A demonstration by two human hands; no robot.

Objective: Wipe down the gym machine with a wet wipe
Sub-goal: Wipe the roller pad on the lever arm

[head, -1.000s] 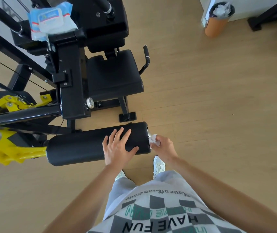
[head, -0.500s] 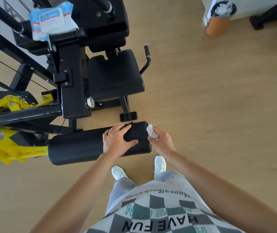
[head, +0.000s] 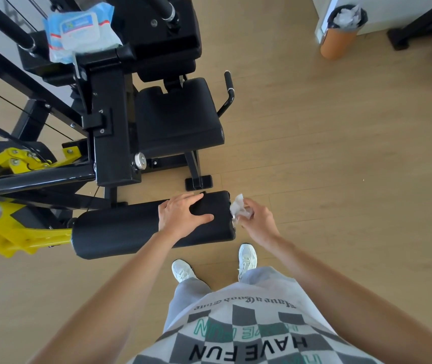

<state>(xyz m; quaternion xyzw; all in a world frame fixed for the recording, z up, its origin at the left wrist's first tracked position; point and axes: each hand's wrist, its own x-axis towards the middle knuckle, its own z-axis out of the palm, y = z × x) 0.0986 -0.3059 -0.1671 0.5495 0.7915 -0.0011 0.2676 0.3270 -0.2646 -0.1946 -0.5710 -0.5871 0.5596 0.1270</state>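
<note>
A black and yellow gym machine (head: 110,143) fills the left half of the view. Its black padded roller (head: 120,232) lies across the front, just ahead of my feet. My left hand (head: 180,216) rests flat on top of the roller near its right end, fingers spread. My right hand (head: 255,219) holds a crumpled white wet wipe (head: 237,208) against the roller's right end face. A blue and white pack of wet wipes (head: 81,31) sits on top of the machine's frame at the upper left.
The machine's black seat (head: 178,119) with a side handle (head: 228,93) stands behind the roller. An orange bin (head: 341,32) lined in black, with used wipes in it, stands on the wooden floor (head: 341,166) at the upper right. A black frame foot (head: 419,30) lies beside it.
My left hand has slid up over the top of the roller. My right hand with the wipe has risen along the roller's end face. The view has shifted slightly.
</note>
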